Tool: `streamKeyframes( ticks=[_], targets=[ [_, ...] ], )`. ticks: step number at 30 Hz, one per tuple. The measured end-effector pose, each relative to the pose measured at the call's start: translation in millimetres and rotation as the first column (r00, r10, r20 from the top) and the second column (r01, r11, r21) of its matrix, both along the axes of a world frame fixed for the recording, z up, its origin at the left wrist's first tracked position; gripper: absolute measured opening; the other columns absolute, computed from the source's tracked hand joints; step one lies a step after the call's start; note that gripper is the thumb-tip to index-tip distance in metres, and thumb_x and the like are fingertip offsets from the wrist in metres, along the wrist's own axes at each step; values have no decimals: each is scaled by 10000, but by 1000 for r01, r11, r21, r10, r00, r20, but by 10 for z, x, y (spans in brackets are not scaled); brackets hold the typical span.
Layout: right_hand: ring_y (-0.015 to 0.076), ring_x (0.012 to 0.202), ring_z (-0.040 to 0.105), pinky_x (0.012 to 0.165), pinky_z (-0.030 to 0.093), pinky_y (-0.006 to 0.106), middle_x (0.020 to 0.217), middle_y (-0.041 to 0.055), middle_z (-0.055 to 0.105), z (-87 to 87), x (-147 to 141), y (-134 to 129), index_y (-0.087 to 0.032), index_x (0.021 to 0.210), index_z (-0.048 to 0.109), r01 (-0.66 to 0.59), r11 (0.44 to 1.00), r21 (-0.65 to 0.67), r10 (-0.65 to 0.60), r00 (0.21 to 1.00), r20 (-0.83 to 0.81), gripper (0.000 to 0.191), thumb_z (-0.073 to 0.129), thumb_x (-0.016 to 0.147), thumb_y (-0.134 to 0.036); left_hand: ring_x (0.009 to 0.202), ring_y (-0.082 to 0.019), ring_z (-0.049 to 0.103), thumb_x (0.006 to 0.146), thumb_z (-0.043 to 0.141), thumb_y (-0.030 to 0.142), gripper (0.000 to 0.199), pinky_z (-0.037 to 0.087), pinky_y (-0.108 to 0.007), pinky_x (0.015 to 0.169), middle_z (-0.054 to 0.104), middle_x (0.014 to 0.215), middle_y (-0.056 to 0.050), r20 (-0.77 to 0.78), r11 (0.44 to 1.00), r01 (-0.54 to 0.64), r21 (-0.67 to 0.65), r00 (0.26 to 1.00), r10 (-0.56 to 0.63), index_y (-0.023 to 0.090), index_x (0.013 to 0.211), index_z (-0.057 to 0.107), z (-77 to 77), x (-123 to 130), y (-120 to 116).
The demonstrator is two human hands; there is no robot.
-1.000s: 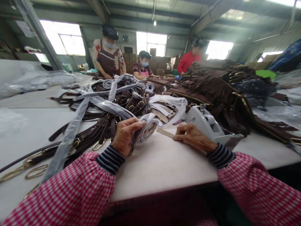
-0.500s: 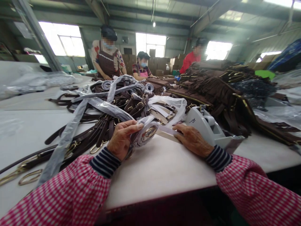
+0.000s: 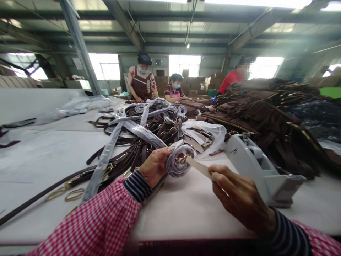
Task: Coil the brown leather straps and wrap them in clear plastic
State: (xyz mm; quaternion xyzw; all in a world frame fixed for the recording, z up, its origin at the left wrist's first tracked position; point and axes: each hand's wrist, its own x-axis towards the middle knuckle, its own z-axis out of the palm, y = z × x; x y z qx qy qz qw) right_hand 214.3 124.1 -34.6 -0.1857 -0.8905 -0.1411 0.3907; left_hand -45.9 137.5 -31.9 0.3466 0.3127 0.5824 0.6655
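Note:
My left hand (image 3: pixel 156 169) is closed around the left side of a coiled strap (image 3: pixel 176 166) wrapped in clear plastic, held just above the white table. A gold metal clasp (image 3: pixel 184 159) shows at the right of the coil's centre. In my right hand (image 3: pixel 239 197), a beige flat strip (image 3: pixel 199 168) is pinched between thumb and fingers. Its far end meets or overlaps the clasp; whether it passes through cannot be made out. Just beyond the right hand stands a pale grey tape dispenser (image 3: pixel 246 167).
Brown straps (image 3: pixel 138 151) with gold buckles lie heaped ahead and left, some in plastic sleeves. A plastic bag (image 3: pixel 220 133) with pale strips lies behind the coil. Brown fringed pieces (image 3: pixel 255 113) pile up at right. Several co-workers stand or sit across the table (image 3: pixel 34 160).
My right hand has come off the table toward me, lifting the strip so it slants to the coil's clasp. The coil stays in my left hand. My view has tilted up and turned left.

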Motion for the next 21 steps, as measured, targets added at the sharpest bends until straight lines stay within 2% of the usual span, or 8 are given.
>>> streamKeyframes(
  ticks=[3,6,11,17,21],
  targets=[
    [216,886,709,801,566,328,1016,137,713,2,-35,7,-171,964,587,-32,996,80,26,997,71,179,517,975,-7,808,-184,720,794,848,331,342,569,-249,718,803,933,-116,-20,999,22,30,1000,-21,80,1020,793,3,8,-18],
    [227,863,708,778,565,341,967,132,715,20,-61,36,-161,938,610,-36,991,127,22,993,116,180,506,988,-23,823,-169,707,794,859,315,272,557,-247,763,783,920,-89,-38,997,56,59,998,-54,103,943,777,3,21,-32],
    [210,762,654,720,524,332,882,98,688,71,-208,67,-183,822,607,-36,987,158,13,989,147,266,471,1014,-59,696,-120,638,771,884,336,283,510,-228,670,723,845,-37,-81,995,89,52,993,-84,127,891,736,-19,42,-37],
    [174,671,563,668,488,305,810,78,664,93,-453,104,-190,729,583,-122,975,186,100,987,126,384,399,1047,-78,668,-115,597,733,905,349,321,498,-230,655,683,792,-26,-83,995,85,58,993,-80,124,859,714,-13,43,-43],
    [184,706,597,669,492,316,847,102,686,76,-485,36,-176,736,597,-172,971,166,145,976,160,380,396,1045,-83,654,-110,569,736,892,366,321,474,-228,635,665,786,-19,-106,995,75,60,992,-68,134,836,693,-4,64,-61]
  ],
)
